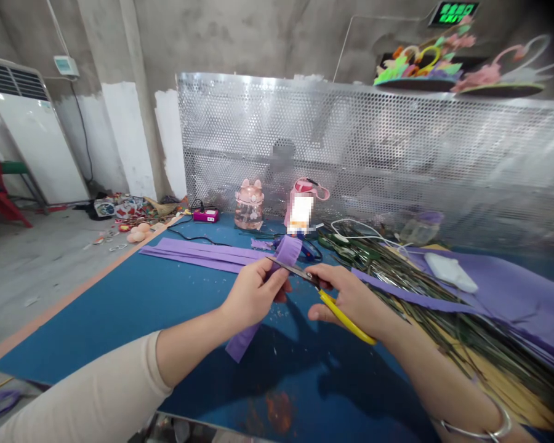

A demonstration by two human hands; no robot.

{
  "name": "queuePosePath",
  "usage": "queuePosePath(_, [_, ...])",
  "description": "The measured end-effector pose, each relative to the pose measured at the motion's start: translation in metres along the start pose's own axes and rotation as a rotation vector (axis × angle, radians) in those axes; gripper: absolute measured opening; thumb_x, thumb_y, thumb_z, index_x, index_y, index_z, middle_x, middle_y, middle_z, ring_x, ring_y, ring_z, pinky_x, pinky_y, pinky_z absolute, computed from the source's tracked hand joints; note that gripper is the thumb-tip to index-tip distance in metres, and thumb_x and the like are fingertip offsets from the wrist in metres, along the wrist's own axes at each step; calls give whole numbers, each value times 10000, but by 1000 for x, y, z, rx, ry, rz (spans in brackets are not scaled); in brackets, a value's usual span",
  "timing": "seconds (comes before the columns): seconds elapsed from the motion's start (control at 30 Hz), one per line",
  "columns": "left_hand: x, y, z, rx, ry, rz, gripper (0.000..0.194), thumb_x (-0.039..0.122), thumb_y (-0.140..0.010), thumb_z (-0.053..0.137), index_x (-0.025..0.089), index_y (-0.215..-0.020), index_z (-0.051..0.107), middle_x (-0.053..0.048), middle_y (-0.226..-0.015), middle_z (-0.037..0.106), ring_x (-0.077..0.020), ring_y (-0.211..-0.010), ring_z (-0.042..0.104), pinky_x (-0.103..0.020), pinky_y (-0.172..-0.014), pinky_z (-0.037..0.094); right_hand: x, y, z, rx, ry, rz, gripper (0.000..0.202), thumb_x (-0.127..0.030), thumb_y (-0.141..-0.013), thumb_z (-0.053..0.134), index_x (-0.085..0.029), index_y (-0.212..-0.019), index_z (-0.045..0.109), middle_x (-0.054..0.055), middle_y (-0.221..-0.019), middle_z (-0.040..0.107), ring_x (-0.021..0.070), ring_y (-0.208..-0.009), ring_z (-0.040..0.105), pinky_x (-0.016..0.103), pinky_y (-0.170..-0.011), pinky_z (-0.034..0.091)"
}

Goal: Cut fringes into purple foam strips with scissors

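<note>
My left hand [257, 288] pinches a purple strip [288, 251] that curls up above the fingers. Below the hand, another length of purple strip [244, 342] hangs toward the tabletop. Yellow-handled scissors [342, 314] are gripped in my right hand [346, 292], their blades pointing left across the curled strip close to my left fingertips. Whether the blades touch the strip, I cannot tell. Several long flat purple strips [198, 253] lie on the blue table left of the hands. A dark blue tool [309, 247], perhaps a glue gun, lies behind the curl, partly hidden.
Thin dark green stems [397, 277] heap on the right, beside a purple sheet [512, 286] bearing a white box [450, 272]. Along the back stand a pinkish bottle [249, 206], a magenta power block [205, 215] and a perforated metal panel [373, 154].
</note>
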State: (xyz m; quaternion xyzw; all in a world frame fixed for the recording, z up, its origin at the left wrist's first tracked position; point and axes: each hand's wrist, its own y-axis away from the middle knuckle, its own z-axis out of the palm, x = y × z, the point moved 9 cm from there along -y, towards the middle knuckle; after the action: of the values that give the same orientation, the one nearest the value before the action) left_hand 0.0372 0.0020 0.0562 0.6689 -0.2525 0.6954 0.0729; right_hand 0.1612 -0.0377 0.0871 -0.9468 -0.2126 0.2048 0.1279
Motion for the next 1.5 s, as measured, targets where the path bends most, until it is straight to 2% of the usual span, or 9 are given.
queuePosePath(0.2, [6, 1, 2, -25, -1, 18, 232, 344, -837, 498, 151, -714, 534, 15, -622, 575, -79, -492, 540, -194, -485, 420, -2, -2, -1, -18, -93, 26, 762, -820, -639, 437, -154, -971, 606, 14, -709, 501, 152, -607, 409, 252, -555, 364])
queuePosePath(0.43, [9, 1, 4, -57, -5, 38, 248, 354, -839, 499, 156, -693, 530, 16, -616, 566, -77, -482, 515, -194, -469, 387, -3, 0, 1, -72, -182, 43, 756, -812, -599, 503, -157, -960, 608, -10, -676, 442, 141, -585, 352, 240, -520, 308])
queuePosePath(0.93, [10, 2, 4, -61, 13, 27, 267, 371, -837, 500, 154, -683, 519, 22, -599, 551, -71, -472, 507, -191, -471, 384, 0, 0, 3, -53, -184, 55, 593, -700, -692, 563, -145, -893, 619, -58, -583, 271, 111, -534, 227, 231, -462, 201])
queuePosePath(1.5, [0, -3, 5, -52, 38, -6, 260, 389, -826, 506, 159, -706, 521, 16, -617, 566, -76, -472, 516, -204, -479, 401, 8, 0, 4, -50, -126, 76, 475, -608, -724, 610, -146, -833, 629, -72, -541, 256, 101, -512, 228, 226, -448, 207])
